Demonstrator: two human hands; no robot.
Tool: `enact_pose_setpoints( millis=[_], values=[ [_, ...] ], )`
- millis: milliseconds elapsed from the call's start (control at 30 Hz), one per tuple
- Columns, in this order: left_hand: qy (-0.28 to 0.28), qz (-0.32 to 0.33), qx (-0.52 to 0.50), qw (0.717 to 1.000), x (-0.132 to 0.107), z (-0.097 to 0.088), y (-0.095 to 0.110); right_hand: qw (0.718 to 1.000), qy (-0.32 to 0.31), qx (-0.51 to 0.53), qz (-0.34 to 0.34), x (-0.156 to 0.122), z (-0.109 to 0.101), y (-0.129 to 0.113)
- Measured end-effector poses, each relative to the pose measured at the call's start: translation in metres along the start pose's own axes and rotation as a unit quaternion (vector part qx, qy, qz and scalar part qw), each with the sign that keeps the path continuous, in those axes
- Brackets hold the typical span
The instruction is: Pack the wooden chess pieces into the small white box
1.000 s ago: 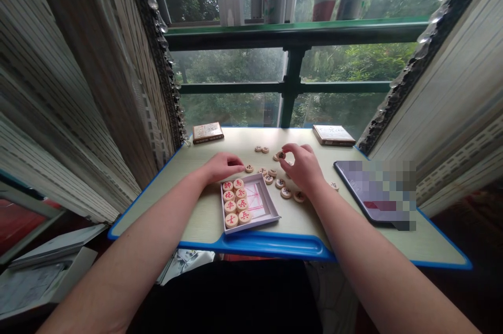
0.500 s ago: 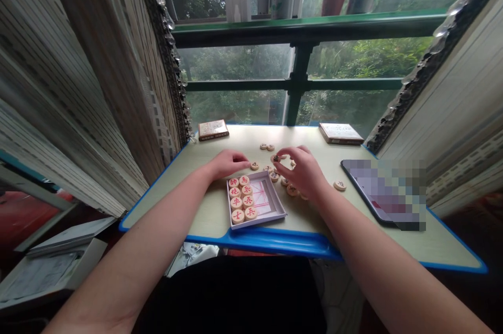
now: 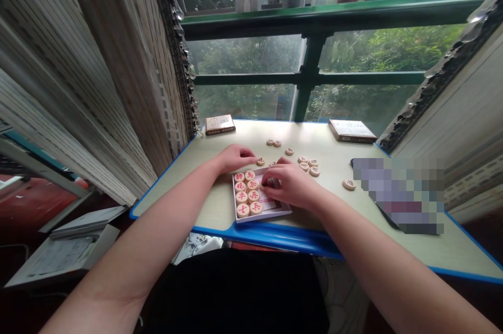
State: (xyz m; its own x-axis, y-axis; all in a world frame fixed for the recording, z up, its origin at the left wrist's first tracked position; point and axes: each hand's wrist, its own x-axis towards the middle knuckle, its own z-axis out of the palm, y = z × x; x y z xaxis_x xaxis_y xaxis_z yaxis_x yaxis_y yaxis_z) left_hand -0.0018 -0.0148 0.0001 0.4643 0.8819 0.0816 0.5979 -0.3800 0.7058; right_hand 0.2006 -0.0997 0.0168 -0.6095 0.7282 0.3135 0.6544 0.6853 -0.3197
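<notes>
A shallow grey box [image 3: 240,218] lies near the front edge of a blue-rimmed desk [image 3: 353,208]. Several round wooden chess pieces with red characters [image 3: 247,193] fill its left side. My right hand [image 3: 288,185] reaches over the box's right half, fingers curled round a wooden piece with a dark character that presses down into the box. My left hand [image 3: 234,157] rests on the desk just behind the box, fingers bent, fingertips beside a loose piece [image 3: 260,161]. More loose pieces [image 3: 308,165] lie behind my right hand.
A blurred-out tablet [image 3: 396,192] lies on the right of the desk, with one loose piece [image 3: 349,184] beside it. Two flat boxes [image 3: 220,124] [image 3: 352,130] sit at the back edge under the green window frame. Bamboo blinds hang on both sides.
My right hand has carried a piece from the loose group back and left, down into the box. The left hand has stayed put. The camera has tilted, shifting the desk right.
</notes>
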Motion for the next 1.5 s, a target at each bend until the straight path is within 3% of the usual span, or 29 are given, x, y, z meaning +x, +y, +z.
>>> enact_pose_setpoints(
  millis=[233, 467, 1300, 1500],
  values=[
    [-0.01, 0.005, -0.012, 1.0, 0.0003, 0.0005, -0.0003, 0.999, 0.013, -0.043, 0.007, 0.0023, 0.0022, 0.0006],
    [-0.006, -0.001, -0.019, 1.0, -0.0009, 0.0007, 0.0011, 0.992, 0.061, -0.068, 0.09, 0.0021, 0.0029, -0.0003],
    [0.006, -0.004, -0.007, 1.0, -0.0026, 0.0002, 0.0026, 0.978, 0.056, -0.092, 0.176, 0.0052, 0.0048, -0.0035],
    [0.005, 0.0, -0.012, 1.0, -0.0031, -0.0004, 0.0032, 0.983, 0.058, -0.115, 0.129, 0.0057, 0.0059, -0.0037]
  ],
)
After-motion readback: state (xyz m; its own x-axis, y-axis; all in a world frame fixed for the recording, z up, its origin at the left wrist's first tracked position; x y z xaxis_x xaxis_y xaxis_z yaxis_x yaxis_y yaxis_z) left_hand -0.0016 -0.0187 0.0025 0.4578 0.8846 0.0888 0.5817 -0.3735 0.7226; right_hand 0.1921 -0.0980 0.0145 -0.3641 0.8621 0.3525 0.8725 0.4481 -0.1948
